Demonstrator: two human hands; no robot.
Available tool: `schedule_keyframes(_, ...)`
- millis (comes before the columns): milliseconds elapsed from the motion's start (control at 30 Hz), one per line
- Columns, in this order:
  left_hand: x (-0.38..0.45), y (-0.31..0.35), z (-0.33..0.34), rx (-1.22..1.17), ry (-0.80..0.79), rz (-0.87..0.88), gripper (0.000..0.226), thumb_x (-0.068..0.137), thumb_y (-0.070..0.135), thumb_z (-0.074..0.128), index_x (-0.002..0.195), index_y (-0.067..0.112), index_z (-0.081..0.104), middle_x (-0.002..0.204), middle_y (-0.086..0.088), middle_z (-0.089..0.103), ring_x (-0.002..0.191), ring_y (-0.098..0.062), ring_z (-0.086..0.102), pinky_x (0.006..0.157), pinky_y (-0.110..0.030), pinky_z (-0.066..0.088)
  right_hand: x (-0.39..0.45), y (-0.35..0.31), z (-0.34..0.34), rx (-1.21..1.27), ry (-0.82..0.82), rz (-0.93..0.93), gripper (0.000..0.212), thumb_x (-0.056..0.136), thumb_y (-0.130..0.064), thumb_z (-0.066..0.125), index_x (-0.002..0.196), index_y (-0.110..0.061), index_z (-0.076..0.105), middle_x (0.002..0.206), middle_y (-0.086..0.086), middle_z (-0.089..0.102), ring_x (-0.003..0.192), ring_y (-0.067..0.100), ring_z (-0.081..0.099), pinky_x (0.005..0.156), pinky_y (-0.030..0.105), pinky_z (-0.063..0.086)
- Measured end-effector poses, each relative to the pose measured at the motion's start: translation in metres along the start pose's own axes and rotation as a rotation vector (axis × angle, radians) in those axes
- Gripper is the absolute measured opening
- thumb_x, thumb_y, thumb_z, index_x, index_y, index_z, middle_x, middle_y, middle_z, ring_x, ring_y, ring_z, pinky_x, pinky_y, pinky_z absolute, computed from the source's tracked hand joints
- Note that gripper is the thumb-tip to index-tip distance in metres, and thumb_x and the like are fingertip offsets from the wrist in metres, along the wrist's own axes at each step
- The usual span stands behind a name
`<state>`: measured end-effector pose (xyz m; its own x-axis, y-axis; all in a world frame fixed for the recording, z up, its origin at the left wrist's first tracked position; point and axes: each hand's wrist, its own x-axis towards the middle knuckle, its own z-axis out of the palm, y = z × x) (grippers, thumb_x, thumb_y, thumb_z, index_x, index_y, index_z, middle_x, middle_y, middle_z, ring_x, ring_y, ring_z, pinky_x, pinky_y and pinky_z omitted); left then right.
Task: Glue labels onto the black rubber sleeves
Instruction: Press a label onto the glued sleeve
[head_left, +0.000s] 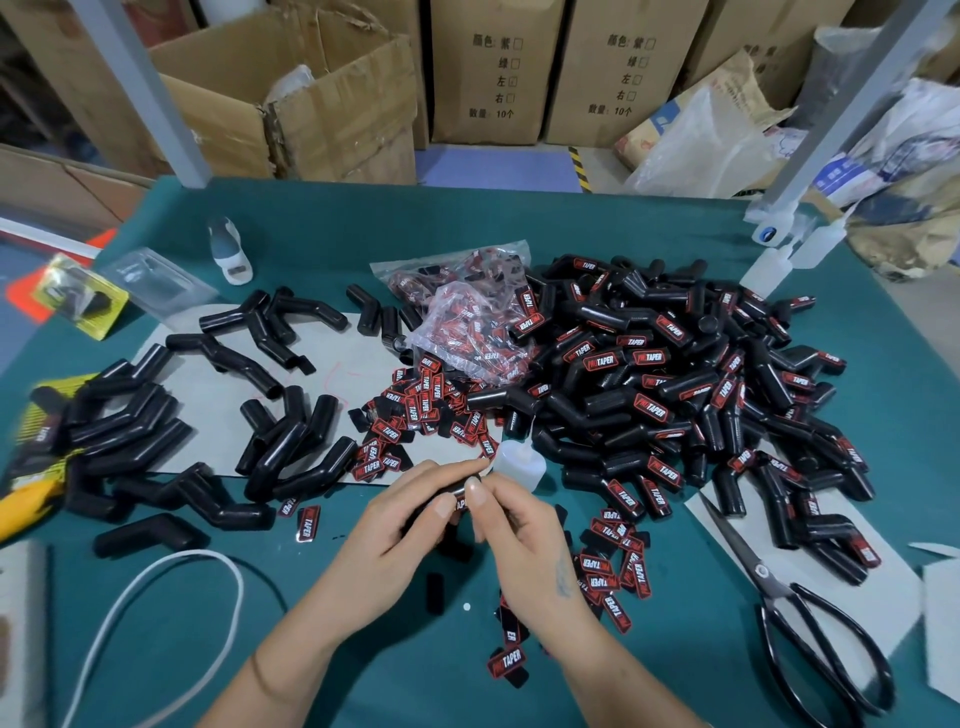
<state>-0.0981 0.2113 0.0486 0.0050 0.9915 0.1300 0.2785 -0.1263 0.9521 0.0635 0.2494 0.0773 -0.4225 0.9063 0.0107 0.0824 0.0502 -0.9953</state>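
On the green tabletop (649, 228), the person holds one black rubber sleeve (457, 491) between both hands, just at 6 o'clock of the small glue bottle (519, 460). The left hand (395, 525) wraps round the sleeve's body, its fingers (441, 506) closed on it, while the right hand (524, 535) pinches at the sleeve's near end, thumb and forefinger pressed together where a strip of red label shows. The step in hand looks like pressing a label down onto the glued spot; whether the glue is already spread cannot be told, since the fingers hide the joint. To do it well, the person should keep the sleeve steady in the left hand, set the label square along the sleeve's length, and press from its middle outward so the edges seat and no glue squeezes onto the fingertips. A short firm hold would likely serve better than rubbing, which could skew the label. The heap of labelled sleeves (675, 384) lies at 1 o'clock of the hands, the unlabelled sleeves (218, 441) at 9 to 10 o'clock, and loose labels (410, 415) at 12 o'clock and (615, 566) at 4 o'clock. Scissors (795, 618) lie well apart at 3 to 4 o'clock.
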Motion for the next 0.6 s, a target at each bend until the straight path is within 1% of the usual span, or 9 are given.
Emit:
schedule_keyframes(67, 0.001, -0.001, -0.002, -0.001, -0.003, 0.007, 0.042, 0.109, 0.054, 0.045, 0.145, 0.04, 0.061, 0.093, 0.018, 0.057, 0.073, -0.005, 0.052, 0.07, -0.014, 0.042, -0.001, 0.001, -0.001, 0.012, 0.0, 0.005, 0.04, 0.105, -0.041, 0.047, 0.067, -0.035, 0.054, 0.065, -0.019, 0.047, 0.064, -0.001, 0.044, 0.066, 0.011, 0.036)
schedule_keyframes(133, 0.001, 0.0, -0.004, -0.013, 0.0, 0.008, 0.041, 0.109, 0.054, 0.046, 0.145, 0.041, 0.062, 0.09, 0.015, 0.056, 0.065, -0.007, 0.049, 0.066, -0.015, 0.042, -0.002, 0.005, -0.004, 0.02, -0.004, 0.004, 0.048, 0.108, -0.04, 0.045, 0.067, -0.015, 0.05, 0.063, -0.017, 0.045, 0.062, -0.001, 0.044, 0.066, 0.01, 0.036)
schedule_keyframes(200, 0.001, 0.0, -0.004, -0.019, -0.003, 0.008, 0.04, 0.11, 0.05, 0.046, 0.145, 0.04, 0.062, 0.091, 0.013, 0.057, 0.061, -0.009, 0.049, 0.064, -0.016, 0.043, -0.002, 0.008, -0.005, 0.014, -0.017, 0.011, 0.051, 0.109, -0.037, 0.043, 0.069, -0.006, 0.048, 0.062, -0.018, 0.045, 0.061, -0.001, 0.044, 0.065, 0.009, 0.035)
schedule_keyframes(267, 0.0, 0.0, -0.004, -0.046, -0.011, -0.013, 0.038, 0.11, 0.043, 0.046, 0.144, 0.039, 0.063, 0.091, 0.01, 0.06, 0.059, -0.01, 0.049, 0.062, -0.017, 0.044, -0.001, 0.009, -0.006, 0.015, -0.031, 0.028, 0.052, 0.11, -0.036, 0.041, 0.069, -0.004, 0.049, 0.06, -0.019, 0.046, 0.06, -0.001, 0.044, 0.064, 0.009, 0.035)
schedule_keyframes(333, 0.0, 0.002, -0.006, -0.108, -0.034, -0.064, 0.04, 0.108, 0.041, 0.045, 0.143, 0.04, 0.064, 0.085, 0.005, 0.063, 0.056, -0.011, 0.049, 0.058, -0.02, 0.044, -0.001, 0.011, -0.006, 0.015, -0.05, 0.026, 0.052, 0.111, -0.035, 0.039, 0.07, -0.004, 0.051, 0.063, -0.016, 0.053, 0.061, -0.001, 0.047, 0.065, 0.009, 0.035)
schedule_keyframes(400, 0.0, 0.005, -0.008, -0.183, -0.071, -0.108, 0.041, 0.107, 0.043, 0.044, 0.142, 0.04, 0.065, 0.078, 0.001, 0.064, 0.053, -0.014, 0.049, 0.053, -0.023, 0.046, -0.001, 0.012, -0.006, 0.002, -0.08, 0.018, 0.051, 0.111, -0.038, 0.039, 0.071, -0.009, 0.052, 0.067, -0.011, 0.06, 0.062, -0.001, 0.05, 0.066, 0.011, 0.036)
schedule_keyframes(467, 0.0, 0.007, -0.008, -0.26, -0.097, -0.139, 0.041, 0.106, 0.045, 0.046, 0.141, 0.037, 0.066, 0.072, -0.001, 0.063, 0.051, -0.013, 0.05, 0.049, -0.025, 0.047, -0.001, 0.012, -0.006, -0.01, -0.11, 0.024, 0.05, 0.11, -0.041, 0.039, 0.071, -0.013, 0.051, 0.07, -0.002, 0.067, 0.063, 0.0, 0.051, 0.066, 0.013, 0.036)
schedule_keyframes(533, 0.001, 0.008, -0.006, -0.333, -0.097, -0.158, 0.041, 0.105, 0.044, 0.049, 0.139, 0.033, 0.068, 0.07, 0.0, 0.063, 0.048, -0.011, 0.049, 0.045, -0.025, 0.046, 0.0, 0.014, -0.006, -0.016, -0.13, 0.024, 0.049, 0.111, -0.043, 0.039, 0.072, -0.015, 0.05, 0.072, 0.006, 0.069, 0.065, 0.003, 0.052, 0.067, 0.017, 0.037)
schedule_keyframes(600, 0.001, 0.009, -0.005, -0.39, -0.085, -0.18, 0.04, 0.104, 0.044, 0.051, 0.137, 0.031, 0.07, 0.067, 0.001, 0.062, 0.045, -0.013, 0.045, 0.042, -0.023, 0.044, 0.001, 0.016, -0.006, -0.029, -0.152, 0.004, 0.047, 0.11, -0.042, 0.043, 0.073, -0.015, 0.049, 0.072, 0.006, 0.069, 0.067, 0.011, 0.056, 0.067, 0.028, 0.04)
